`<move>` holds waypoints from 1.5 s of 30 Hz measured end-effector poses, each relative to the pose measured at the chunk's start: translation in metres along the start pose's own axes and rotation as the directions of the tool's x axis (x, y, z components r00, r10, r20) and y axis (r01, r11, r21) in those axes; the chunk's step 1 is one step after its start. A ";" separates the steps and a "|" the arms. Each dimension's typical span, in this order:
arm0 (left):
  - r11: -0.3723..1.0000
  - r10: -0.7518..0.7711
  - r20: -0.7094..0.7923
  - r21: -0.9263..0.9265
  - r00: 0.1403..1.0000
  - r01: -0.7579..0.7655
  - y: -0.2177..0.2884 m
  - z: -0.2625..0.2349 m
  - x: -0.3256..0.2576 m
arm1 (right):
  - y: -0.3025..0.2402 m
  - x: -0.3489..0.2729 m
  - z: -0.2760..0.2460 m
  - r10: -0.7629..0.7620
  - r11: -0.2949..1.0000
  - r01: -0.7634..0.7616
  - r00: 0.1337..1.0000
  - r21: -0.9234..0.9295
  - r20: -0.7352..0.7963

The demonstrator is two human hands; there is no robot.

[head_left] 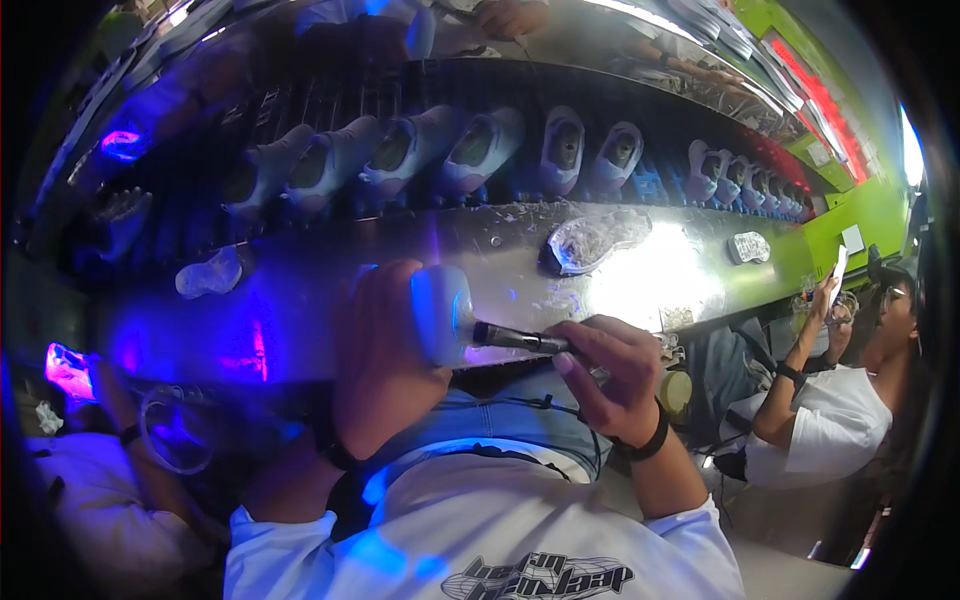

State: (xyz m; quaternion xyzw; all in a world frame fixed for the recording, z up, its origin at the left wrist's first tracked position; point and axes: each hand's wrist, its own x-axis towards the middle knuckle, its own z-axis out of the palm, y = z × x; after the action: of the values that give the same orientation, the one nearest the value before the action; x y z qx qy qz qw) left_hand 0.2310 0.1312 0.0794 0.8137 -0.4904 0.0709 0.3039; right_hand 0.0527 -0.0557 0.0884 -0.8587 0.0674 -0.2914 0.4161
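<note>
In front of my body, my left hand (385, 360) is wrapped round a pale, rounded shoe sole (455, 312), lit blue along one side. My right hand (615, 375) pinches the handle of a brush (525, 339) with a dark handle and metal ferrule. The brush tip meets the near right face of the sole; its bristles are mostly hidden. Beyond my hands, a sole-shaped piece (598, 238) with a whitish, smeared surface lies on the metal bench (480, 240). Another pale sole-shaped piece (210, 273) lies at the left.
Behind the bench runs a dark conveyor carrying several pale shoes (485, 150). A small white pad (749, 247) lies on the bench at right. One person (830, 400) sits at the right holding a white piece; another person's arm (120, 410) shows at the left under purple light.
</note>
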 end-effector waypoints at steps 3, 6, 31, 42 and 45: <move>1.000 0.015 0.032 -0.020 0.999 -0.014 -0.011 -0.004 0.009 | 0.017 0.010 0.017 0.040 0.986 -0.041 0.999 0.161 0.005; 0.999 0.001 0.083 -0.054 0.997 0.004 -0.021 -0.008 0.018 | 0.030 0.014 0.036 0.066 0.959 -0.067 0.998 0.275 0.013; 0.974 -0.092 0.138 -0.194 0.986 0.118 -0.103 -0.014 0.010 | 0.057 -0.036 0.111 0.366 0.877 -0.336 0.930 0.342 -0.026; 0.277 -0.375 0.396 -0.815 0.838 0.509 -0.067 -0.015 -0.022 | 0.008 -0.022 0.043 0.418 0.836 -0.413 0.906 0.362 0.069; 0.203 -0.319 0.443 -0.832 0.838 0.517 -0.030 -0.027 -0.034 | -0.012 -0.005 0.029 0.303 0.925 -0.299 0.953 0.232 0.021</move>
State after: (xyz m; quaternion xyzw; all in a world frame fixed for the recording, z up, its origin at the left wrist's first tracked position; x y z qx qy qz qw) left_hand 0.2435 0.1823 0.0743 0.5929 -0.2240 -0.3778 0.6749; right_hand 0.0628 -0.0267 0.0815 -0.7813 0.1669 -0.2363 0.5530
